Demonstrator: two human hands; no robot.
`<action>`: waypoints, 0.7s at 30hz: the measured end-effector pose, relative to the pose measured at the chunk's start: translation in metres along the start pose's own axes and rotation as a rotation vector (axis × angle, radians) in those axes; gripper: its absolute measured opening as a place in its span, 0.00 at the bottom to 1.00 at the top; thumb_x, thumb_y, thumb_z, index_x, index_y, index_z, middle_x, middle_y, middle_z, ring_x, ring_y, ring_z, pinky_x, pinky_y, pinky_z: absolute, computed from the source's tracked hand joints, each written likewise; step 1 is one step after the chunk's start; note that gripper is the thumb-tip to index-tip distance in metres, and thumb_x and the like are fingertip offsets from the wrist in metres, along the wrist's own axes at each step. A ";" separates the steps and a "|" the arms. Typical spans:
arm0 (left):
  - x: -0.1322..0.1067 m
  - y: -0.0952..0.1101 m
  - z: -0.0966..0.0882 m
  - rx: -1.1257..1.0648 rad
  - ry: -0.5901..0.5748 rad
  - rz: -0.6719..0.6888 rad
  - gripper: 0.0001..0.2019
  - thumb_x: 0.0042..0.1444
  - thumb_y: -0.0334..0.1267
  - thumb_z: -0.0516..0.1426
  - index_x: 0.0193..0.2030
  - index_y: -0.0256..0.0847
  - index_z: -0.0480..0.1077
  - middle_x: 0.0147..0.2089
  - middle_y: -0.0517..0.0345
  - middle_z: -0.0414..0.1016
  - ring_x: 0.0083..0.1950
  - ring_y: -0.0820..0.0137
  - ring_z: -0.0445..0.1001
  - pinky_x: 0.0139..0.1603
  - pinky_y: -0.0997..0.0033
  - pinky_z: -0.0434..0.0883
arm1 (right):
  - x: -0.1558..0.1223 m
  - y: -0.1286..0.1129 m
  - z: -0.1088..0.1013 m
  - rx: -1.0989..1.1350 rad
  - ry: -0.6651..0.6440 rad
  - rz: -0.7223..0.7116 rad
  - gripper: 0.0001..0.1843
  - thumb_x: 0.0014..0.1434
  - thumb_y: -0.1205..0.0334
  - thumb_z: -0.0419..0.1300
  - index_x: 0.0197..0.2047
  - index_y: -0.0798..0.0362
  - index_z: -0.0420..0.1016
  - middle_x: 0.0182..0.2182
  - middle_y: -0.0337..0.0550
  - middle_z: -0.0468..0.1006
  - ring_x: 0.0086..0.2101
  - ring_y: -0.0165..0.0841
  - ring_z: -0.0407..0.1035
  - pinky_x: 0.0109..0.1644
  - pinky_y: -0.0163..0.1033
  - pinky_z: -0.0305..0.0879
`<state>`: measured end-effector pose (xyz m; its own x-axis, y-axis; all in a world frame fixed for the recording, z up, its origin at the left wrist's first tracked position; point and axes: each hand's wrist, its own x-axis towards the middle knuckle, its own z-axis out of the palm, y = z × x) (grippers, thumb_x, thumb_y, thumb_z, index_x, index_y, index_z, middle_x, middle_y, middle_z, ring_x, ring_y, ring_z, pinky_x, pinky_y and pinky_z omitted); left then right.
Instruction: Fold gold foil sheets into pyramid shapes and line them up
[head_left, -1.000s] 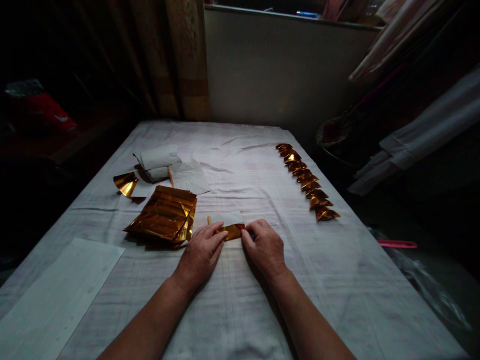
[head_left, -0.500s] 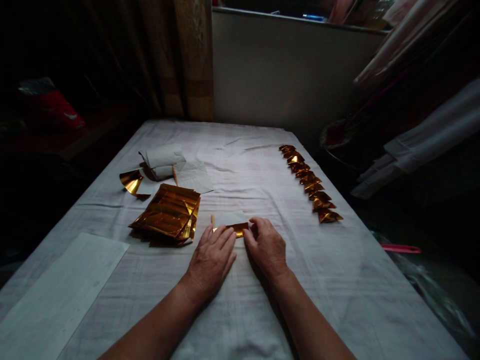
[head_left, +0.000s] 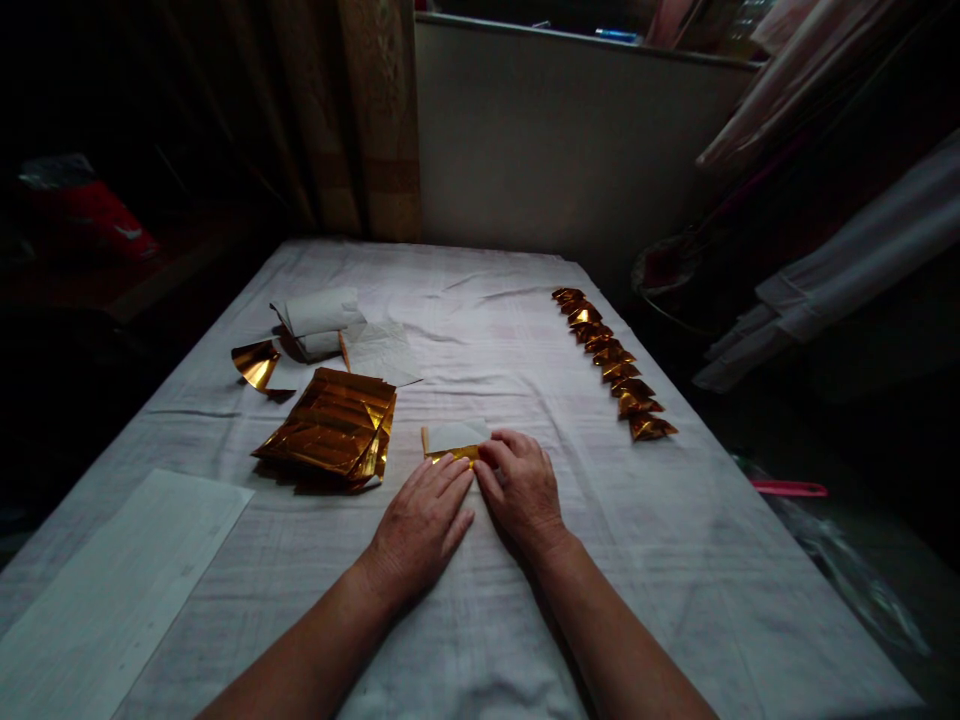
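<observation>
A small gold foil paper (head_left: 452,447), white side showing at its top, lies on the white cloth in front of me. My left hand (head_left: 422,525) lies flat with fingers stretched, fingertips pressing its near edge. My right hand (head_left: 519,487) is beside it, fingers curled onto the paper's right end, pinching the fold. A stack of gold foil sheets (head_left: 331,428) sits just left of my hands. A row of several folded gold pieces (head_left: 611,362) runs along the right side of the table.
The cloth-covered table (head_left: 480,330) also bears a white paper roll (head_left: 317,318), a curled gold scrap (head_left: 254,362) and a large white sheet (head_left: 105,590) at the near left. A wall and curtains stand behind. Clothes hang at the right.
My right hand has slid left along the gold paper, so less gold shows. My left hand has flattened beside it, and the two hands now nearly touch.
</observation>
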<state>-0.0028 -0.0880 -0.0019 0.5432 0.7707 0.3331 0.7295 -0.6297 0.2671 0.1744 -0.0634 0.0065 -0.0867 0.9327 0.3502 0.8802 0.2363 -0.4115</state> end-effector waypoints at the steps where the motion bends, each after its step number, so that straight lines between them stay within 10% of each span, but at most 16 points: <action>1: 0.000 0.000 0.000 0.001 0.001 0.006 0.22 0.66 0.38 0.51 0.65 0.38 0.64 0.65 0.46 0.70 0.66 0.61 0.67 0.69 0.53 0.63 | 0.000 -0.001 0.001 -0.007 0.003 -0.005 0.07 0.61 0.61 0.60 0.43 0.48 0.77 0.50 0.47 0.76 0.50 0.40 0.67 0.53 0.43 0.60; 21: -0.004 -0.019 -0.029 0.054 -0.040 -0.095 0.13 0.65 0.38 0.54 0.51 0.41 0.77 0.54 0.52 0.79 0.56 0.57 0.76 0.61 0.48 0.70 | -0.004 0.018 0.007 0.051 0.024 0.056 0.13 0.62 0.69 0.55 0.43 0.47 0.79 0.51 0.46 0.77 0.55 0.40 0.66 0.56 0.47 0.59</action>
<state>-0.0308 -0.0819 0.0181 0.4860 0.8306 0.2720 0.7993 -0.5482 0.2460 0.1871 -0.0612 -0.0085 -0.0262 0.9381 0.3454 0.8584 0.1982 -0.4731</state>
